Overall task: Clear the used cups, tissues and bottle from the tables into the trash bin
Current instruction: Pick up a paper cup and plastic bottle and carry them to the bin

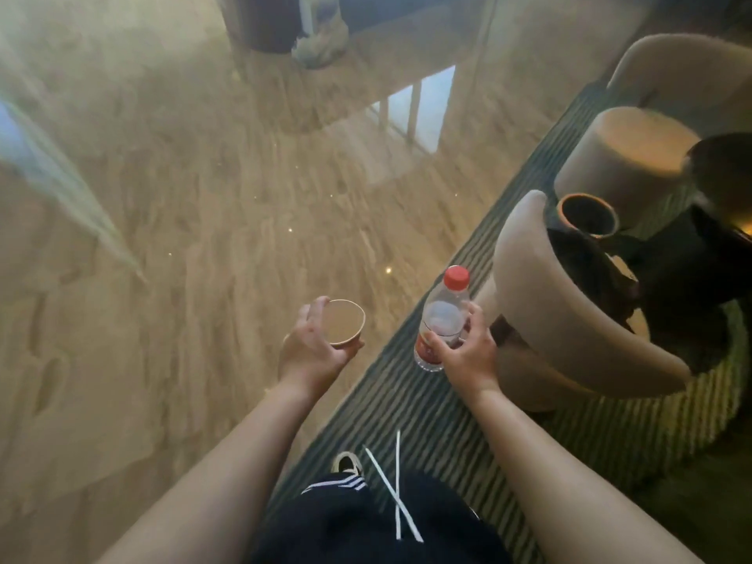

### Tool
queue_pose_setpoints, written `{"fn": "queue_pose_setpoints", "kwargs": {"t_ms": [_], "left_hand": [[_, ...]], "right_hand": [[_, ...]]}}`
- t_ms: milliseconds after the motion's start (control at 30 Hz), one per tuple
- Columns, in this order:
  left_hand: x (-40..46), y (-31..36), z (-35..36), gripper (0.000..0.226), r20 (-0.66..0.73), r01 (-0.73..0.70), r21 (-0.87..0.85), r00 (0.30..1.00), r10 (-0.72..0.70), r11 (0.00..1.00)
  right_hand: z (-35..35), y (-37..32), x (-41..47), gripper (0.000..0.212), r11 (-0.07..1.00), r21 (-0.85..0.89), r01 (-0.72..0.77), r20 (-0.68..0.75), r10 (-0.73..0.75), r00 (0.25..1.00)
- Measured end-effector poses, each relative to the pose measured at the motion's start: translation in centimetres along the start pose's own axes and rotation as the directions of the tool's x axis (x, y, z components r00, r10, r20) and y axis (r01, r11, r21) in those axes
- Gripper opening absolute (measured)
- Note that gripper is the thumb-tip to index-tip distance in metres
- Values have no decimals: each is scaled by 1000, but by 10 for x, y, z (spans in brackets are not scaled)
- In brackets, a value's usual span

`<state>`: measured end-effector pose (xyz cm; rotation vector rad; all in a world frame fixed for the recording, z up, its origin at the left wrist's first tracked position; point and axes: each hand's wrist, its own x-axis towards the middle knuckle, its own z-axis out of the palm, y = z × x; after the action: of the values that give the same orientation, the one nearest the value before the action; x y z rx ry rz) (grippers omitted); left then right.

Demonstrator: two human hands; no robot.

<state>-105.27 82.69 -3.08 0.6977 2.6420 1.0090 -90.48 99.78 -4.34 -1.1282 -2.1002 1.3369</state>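
Dark trousers [366, 523] with white drawstrings fill the bottom edge, and two bare forearms reach forward over a glossy wooden floor [183, 217]. Fingers of the left hand [313, 352] curl around a paper cup [346, 321], held upright above the floor. Beside it, the right hand [468, 352] grasps a clear plastic bottle [441, 319] with a red cap, above a striped green rug [427, 400] near a beige armchair [569, 319].

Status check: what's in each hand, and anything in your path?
Left hand holds paper cup. Right hand grips red-capped bottle. Beige armchair close on right; floor ahead open.
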Motion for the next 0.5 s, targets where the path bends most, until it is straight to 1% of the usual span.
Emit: {"fn": "queue_pose_setpoints", "kwargs": {"t_ms": [133,300,433,500], "left_hand": [[102,23,12,83,68,-46,6,997,46,999],[231,45,54,85,136,-136,27,982,132,990],[353,79,103,85,181,-209,56,964,196,976],[411,104,127,85,223,-258,60,945,239,964]], "right_hand": [[18,-12,83,72,999,-5,-47,-64,47,997],[36,-1,200,72,996,-40,-78,-168,71,983],[36,12,320,71,995,42,-92,-212,98,972],[25,13,380,71,994,44,-102,-223,109,969]]}}
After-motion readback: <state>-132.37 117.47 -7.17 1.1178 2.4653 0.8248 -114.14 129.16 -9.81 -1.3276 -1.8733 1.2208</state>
